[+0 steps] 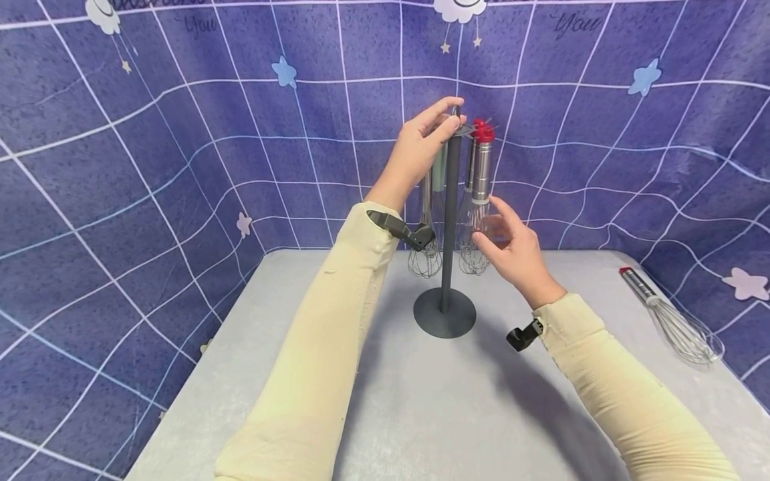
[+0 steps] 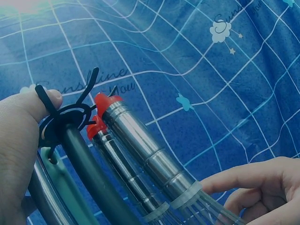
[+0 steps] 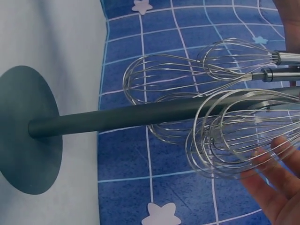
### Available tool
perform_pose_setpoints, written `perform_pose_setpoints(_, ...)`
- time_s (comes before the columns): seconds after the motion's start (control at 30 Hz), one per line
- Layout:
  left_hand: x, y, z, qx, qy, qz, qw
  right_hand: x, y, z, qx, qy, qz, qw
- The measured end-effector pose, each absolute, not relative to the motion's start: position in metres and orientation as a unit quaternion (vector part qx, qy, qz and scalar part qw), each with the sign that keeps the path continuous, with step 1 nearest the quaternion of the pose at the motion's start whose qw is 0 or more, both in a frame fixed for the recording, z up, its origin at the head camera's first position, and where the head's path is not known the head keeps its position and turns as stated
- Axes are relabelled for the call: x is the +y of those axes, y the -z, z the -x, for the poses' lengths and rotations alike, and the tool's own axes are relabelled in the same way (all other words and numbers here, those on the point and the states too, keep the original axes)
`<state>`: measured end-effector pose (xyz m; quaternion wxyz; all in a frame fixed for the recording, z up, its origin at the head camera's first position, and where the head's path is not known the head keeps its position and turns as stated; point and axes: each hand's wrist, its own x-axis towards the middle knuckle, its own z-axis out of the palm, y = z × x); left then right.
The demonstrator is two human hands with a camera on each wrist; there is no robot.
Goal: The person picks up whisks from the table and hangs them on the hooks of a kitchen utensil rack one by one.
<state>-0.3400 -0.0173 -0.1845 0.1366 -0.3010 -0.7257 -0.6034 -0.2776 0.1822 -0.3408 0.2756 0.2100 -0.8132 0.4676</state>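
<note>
A dark grey utensil stand (image 1: 450, 227) with a round base carries several hanging whisks. My left hand (image 1: 421, 143) grips its hooked top, thumb and forefinger around the hooks. Two metal-handled whisks with red hanging ends hang on the right side; the nearer one is the red-ended whisk (image 1: 483, 170). Beside its wires is my right hand (image 1: 511, 248), fingers spread and fingertips right at the wire loops (image 3: 234, 136). Left of the pole hang a green-handled whisk (image 2: 65, 183) and a metal-handled whisk (image 2: 47, 197), partly hidden by my left hand.
Another red-ended whisk (image 1: 674, 317) lies on the right side of the pale grey table (image 1: 385, 414). A blue-purple gridded cloth (image 1: 313, 167) with stars and clouds hangs behind and along both sides, close behind the stand.
</note>
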Motion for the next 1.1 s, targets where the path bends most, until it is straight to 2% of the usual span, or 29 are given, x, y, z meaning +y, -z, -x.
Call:
perform_pose_setpoints(0.6,-0.018,0.185,0.341,-0.724,0.605,0.300,0.138,0.194,0.343,0.279,-0.811,-0.461,-0.216,0.286)
perform_pose_setpoints(1.1,-0.017,0.185,0.341,-0.721,0.612,0.297,0.132,0.241,0.341,0.281,-0.848,-0.390,-0.182,0.310)
